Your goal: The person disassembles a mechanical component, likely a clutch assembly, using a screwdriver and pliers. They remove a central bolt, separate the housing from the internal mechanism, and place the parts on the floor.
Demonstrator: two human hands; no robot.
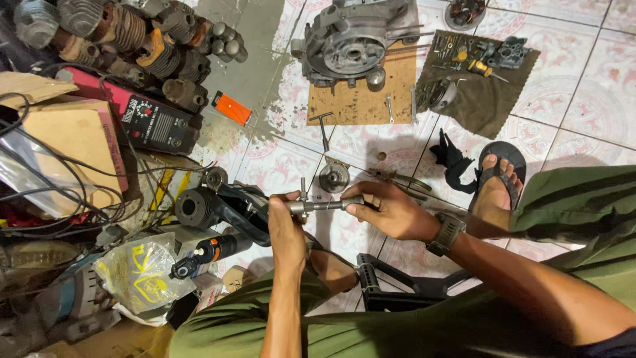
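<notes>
Both grips close on one metal shaft [324, 205], held level above the tiled floor [583, 99]: my left hand [286, 229] wraps its left end, my right hand [387, 211] its right. One engine case [351, 41] sits on one board [361, 99]; one cloth [480, 93] carries small tools.

1. Informal engine repair workshop, work done on patterned tile floor [583, 86].
2. Upper left: pile of finned cylinders [126, 33].
3. Top centre: engine crankcase [351, 40] on cardboard sheet [358, 99].
4. Upper right: small tools & carb parts [474, 56] on dark cloth [487, 109].
5. Left: welding machine [149, 119], tangled cables.
</notes>
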